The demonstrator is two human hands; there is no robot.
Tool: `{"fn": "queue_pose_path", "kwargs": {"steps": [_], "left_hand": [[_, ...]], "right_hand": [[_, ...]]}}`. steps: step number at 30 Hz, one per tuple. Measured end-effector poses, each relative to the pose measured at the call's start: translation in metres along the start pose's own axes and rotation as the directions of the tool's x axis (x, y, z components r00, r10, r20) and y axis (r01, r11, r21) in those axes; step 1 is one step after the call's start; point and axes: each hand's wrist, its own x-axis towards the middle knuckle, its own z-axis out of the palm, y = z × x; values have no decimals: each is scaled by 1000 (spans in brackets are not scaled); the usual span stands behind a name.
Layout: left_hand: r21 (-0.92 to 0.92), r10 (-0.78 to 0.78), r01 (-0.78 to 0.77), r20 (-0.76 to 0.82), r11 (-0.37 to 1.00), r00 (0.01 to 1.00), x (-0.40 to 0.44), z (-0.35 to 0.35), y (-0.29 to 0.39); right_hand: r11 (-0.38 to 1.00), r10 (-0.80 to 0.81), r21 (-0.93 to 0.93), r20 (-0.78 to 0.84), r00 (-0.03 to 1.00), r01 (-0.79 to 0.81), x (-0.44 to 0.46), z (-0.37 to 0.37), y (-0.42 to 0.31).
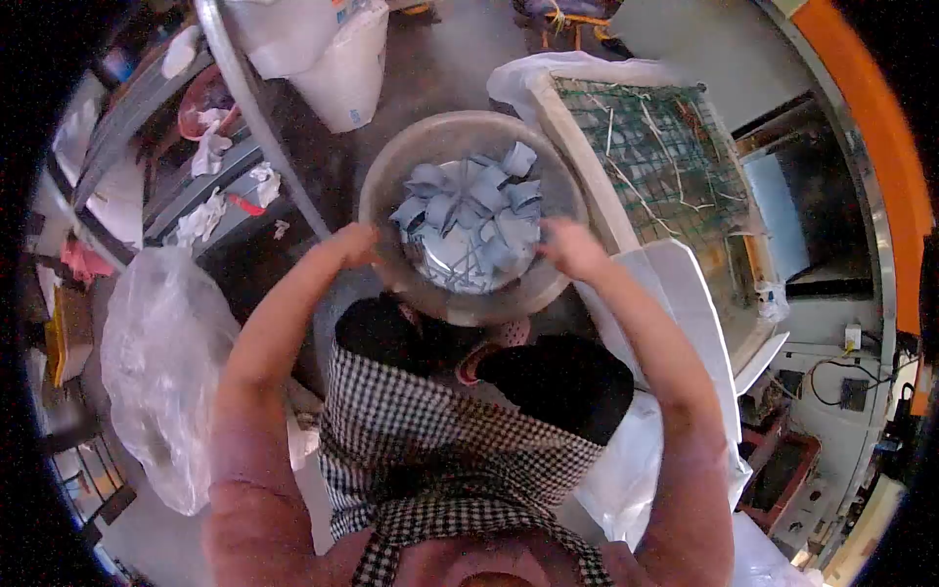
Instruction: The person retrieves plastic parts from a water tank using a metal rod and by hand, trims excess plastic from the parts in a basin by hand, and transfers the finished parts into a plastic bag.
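Note:
A round, translucent grey-brown basin (469, 311) stands in front of my knees. Inside it, several curved blue-grey pieces (460, 196) are heaped toward the far side; their exact kind is unclear. Thin dark strips (450, 266) show on the bright bottom nearer to me. My left hand (358, 245) is closed on the basin's left edge, its fingertips partly hidden. At the right edge, my right hand (572, 249) holds the rim, with the fingers reaching over to the inside.
A pale-framed crate with green netting (660, 147) stands right of the basin. White sacks (342, 73) are at the far left. A metal rack (256, 108) and a clear plastic bag (161, 362) flank my left arm. White sheeting (675, 293) lies by my right arm.

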Motion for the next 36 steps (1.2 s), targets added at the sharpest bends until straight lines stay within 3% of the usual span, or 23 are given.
{"fn": "queue_pose_path", "kwargs": {"steps": [2, 3, 5, 7, 9, 10, 11, 14, 17, 20, 21, 23, 24, 25, 26, 27, 28, 29, 31, 34, 35, 36], "left_hand": [[-60, -5, 7, 22, 998, 1000, 20, 10, 5], [-114, -19, 23, 34, 993, 999, 27, 19, 5], [-109, 97, -89, 69, 990, 993, 52, 55, -5], [-132, 74, -61, 91, 989, 993, 56, 53, 6], [-158, 52, -33, 121, 987, 991, 67, 66, 11], [-174, 98, -80, 102, 982, 990, 73, 77, 11], [-185, 146, -129, 82, 974, 986, 83, 84, 10], [-137, 188, -170, 125, 976, 974, 97, 74, 20], [-269, 169, -146, 65, 952, 983, 115, 89, 26], [-447, 157, -179, -87, 876, 984, 131, 80, 35], [-449, 161, -186, -94, 874, 983, 137, 76, 39], [-802, -7, -42, -57, 595, 998, 148, 70, 51], [-806, -1, -47, -60, 589, 998, 160, 80, 57], [-894, -27, 7, -6, 447, 1000, 177, 101, 62], [-955, -43, 65, 54, 291, 998, 185, 111, 69], [-956, -40, 64, 55, 287, 998, 181, 105, 81], [-993, -67, 98, 94, 59, 993, 174, 94, 94], [-978, -86, 122, 138, -169, 987, 168, 86, 100], [-974, -51, 122, 134, -189, 990, 168, 108, 98], [-937, -134, 196, 243, -290, 961, 153, 104, 95], [-916, -163, 101, 176, -388, 971, 143, 94, 94], [-878, -197, 5, 113, -478, 974, 135, 84, 93]], "right_hand": [[985, 117, -157, 321, 940, -69, 53, 65, 19], [987, 116, -146, 335, 935, -70, 74, 104, 39], [930, 364, -58, 282, 888, -363, 113, 175, 69], [903, 409, 23, 263, 874, -429, 141, 174, 55], [761, 614, -57, 385, 689, -646, 166, 192, 55], [735, 673, -153, 283, 683, -661, 176, 254, 78], [731, 675, -147, 298, 675, -667, 182, 285, 89], [815, 564, -245, 128, 816, -525, 190, 320, 94], [691, 723, -276, 287, 629, -668, 196, 297, 80], [715, 675, -72, 331, 660, -695, 188, 284, 89], [724, 630, -25, 430, 647, -689, 186, 264, 85], [725, 581, 15, 523, 624, -688, 176, 236, 75], [796, 440, 174, 493, 751, -580, 164, 228, 68], [834, 287, 325, 433, 854, -445, 154, 220, 61], [835, 293, 318, 435, 851, -450, 142, 212, 47], [803, 145, 496, 376, 915, -331, 129, 206, 30], [732, 3, 653, 285, 959, -196, 121, 199, 17], [731, 3, 653, 284, 959, -196, 117, 190, 9], [567, -147, 819, 202, 968, -85, 110, 176, -3], [657, -178, 754, 187, 966, -25, 103, 160, 3], [655, -178, 755, 183, 967, -22, 100, 158, 2], [640, 68, 750, 160, 985, -166, 95, 156, 0]]}}
